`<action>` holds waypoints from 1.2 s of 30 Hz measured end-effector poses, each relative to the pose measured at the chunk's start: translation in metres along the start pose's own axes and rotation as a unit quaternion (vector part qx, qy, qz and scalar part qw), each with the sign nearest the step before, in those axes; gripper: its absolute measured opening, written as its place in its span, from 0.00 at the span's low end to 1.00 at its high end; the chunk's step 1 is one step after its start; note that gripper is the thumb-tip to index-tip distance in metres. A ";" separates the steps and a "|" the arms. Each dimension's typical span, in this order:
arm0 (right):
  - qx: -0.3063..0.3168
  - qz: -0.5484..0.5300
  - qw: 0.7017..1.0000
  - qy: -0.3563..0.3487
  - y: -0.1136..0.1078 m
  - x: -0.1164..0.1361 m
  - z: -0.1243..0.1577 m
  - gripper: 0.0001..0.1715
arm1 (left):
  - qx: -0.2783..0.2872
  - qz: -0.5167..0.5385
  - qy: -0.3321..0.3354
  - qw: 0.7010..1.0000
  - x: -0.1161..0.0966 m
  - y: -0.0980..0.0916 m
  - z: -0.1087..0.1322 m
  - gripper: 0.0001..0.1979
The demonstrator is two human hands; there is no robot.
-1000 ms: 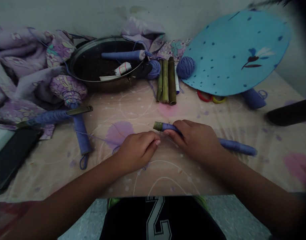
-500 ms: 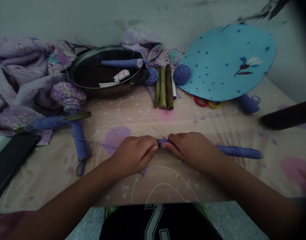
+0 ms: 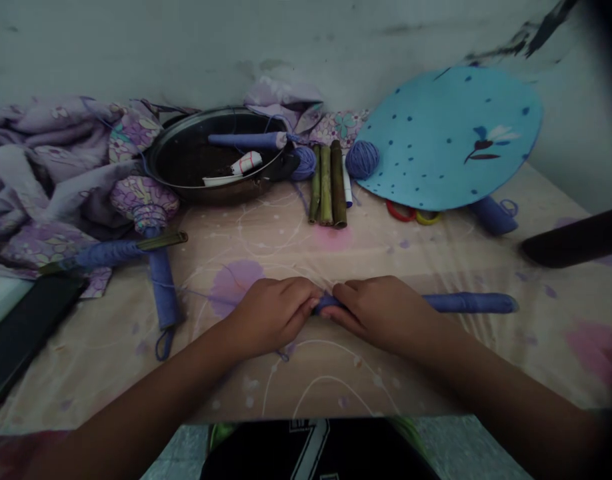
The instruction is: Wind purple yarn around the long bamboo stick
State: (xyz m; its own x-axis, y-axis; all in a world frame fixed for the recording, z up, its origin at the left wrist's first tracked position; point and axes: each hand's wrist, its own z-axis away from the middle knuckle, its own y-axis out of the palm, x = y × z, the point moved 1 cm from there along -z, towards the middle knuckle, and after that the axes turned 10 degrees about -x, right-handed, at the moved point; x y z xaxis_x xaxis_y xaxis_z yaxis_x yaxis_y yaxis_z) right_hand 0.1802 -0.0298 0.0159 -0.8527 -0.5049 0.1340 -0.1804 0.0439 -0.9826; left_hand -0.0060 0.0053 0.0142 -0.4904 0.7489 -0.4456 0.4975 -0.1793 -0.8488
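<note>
Under the left grip and the right grip, a cloth-covered desk. Well ahead of the right grip, a blue spotted paper disc; well ahead of the left grip, a dark metal pan. Between the grips, both curled shut, a yarn-wrapped bamboo stick, its long end past the right grip. Just ahead, three bare bamboo tubes.

Pale floral bedsheet carries a dark steel pan. Right of pan: three bamboo segments, a ball of blue yarn, a blue leaf-shaped board. Left of pan: crumpled lilac cloth, black phone.
</note>
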 end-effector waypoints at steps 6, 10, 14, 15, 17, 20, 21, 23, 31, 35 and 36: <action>-0.039 0.040 0.998 -0.029 0.002 0.001 0.000 0.20 | 0.028 0.044 -0.034 0.998 0.009 0.001 -0.001 0.09; -0.076 0.058 0.994 -0.059 0.004 0.002 0.000 0.22 | 0.066 0.072 -0.051 0.994 0.013 -0.003 -0.004 0.10; -0.112 0.054 0.989 -0.078 0.007 0.003 0.000 0.23 | 0.085 0.087 -0.057 0.991 0.014 -0.009 -0.005 0.10; -0.118 0.051 0.988 -0.082 0.008 0.003 0.000 0.24 | 0.085 0.093 -0.059 0.990 0.014 -0.010 -0.005 0.10; -0.128 0.043 0.987 -0.093 0.008 0.003 0.000 0.24 | 0.084 0.109 -0.065 0.988 0.014 -0.011 -0.004 0.10; -0.141 0.030 0.983 -0.112 0.008 0.003 0.000 0.24 | 0.080 0.137 -0.076 0.984 0.014 -0.013 -0.004 0.08; -0.148 0.026 0.982 -0.118 0.008 0.002 0.000 0.24 | 0.078 0.148 -0.079 0.983 0.014 -0.014 -0.004 0.08; -0.163 0.020 0.977 -0.133 0.007 0.002 0.001 0.23 | 0.077 0.172 -0.085 0.978 0.015 -0.015 -0.004 0.07; -0.274 0.027 0.945 -0.177 0.005 0.001 0.002 0.17 | 0.099 0.335 -0.157 0.924 0.022 -0.017 -0.001 0.12; -0.336 0.003 0.920 -0.201 0.000 0.003 0.004 0.14 | 0.108 0.413 -0.200 0.882 0.023 -0.013 -0.003 0.12; -0.343 -0.003 0.917 -0.203 -0.001 0.003 0.004 0.13 | 0.110 0.425 -0.204 0.875 0.024 -0.011 -0.003 0.11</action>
State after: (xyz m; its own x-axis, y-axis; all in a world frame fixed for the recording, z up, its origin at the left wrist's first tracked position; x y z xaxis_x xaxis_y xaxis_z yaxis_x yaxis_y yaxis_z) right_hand 0.1795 -0.0350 0.0169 -0.6237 -0.7796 -0.0567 -0.5683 0.5021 -0.6519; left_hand -0.0207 0.0269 0.0139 -0.2479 0.0029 -0.9688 0.6785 -0.7132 -0.1758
